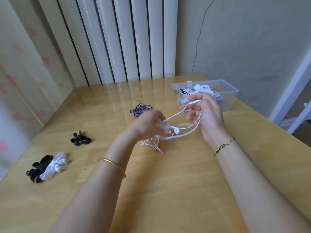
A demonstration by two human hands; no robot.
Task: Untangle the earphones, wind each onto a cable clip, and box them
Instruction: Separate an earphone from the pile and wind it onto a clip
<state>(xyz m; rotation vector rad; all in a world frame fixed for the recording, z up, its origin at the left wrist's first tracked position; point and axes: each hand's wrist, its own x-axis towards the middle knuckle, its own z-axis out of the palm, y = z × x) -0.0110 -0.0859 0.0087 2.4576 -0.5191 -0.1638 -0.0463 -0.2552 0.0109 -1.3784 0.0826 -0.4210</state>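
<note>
Hands work just above the middle of a wooden bench [168, 190], a little apart and joined by one set of white earphones [182, 134]. The left hand [148, 126], blurred, is curled round a bunched knot of the white cable, with loose loops hanging below it down to the bench and one earbud [176, 131] poking out beside the fingers. The right hand [207, 113], held higher, pinches the slim inline remote [195, 102] between thumb and forefinger, and a loop of cable runs round its lower fingers. The step in hand looks like untangling. To do it well, the right hand should probably keep the freed length slack rather than pull, while the left loosens the knot and feeds the earbud back through its loops, since tugging would likely tighten it. Beyond the hands, a second tangle of dark blue earphones [140, 109] lies on the bench, untouched. Behind the right hand stands a clear plastic box [233, 96], open, with several wound earphones already inside. Well off to the left, a black clip [80, 139] lies alone, and nearer the edge a white clip [55, 163] rests against another dark clip [37, 170]. A white radiator [117, 39] stands behind the bench.
</note>
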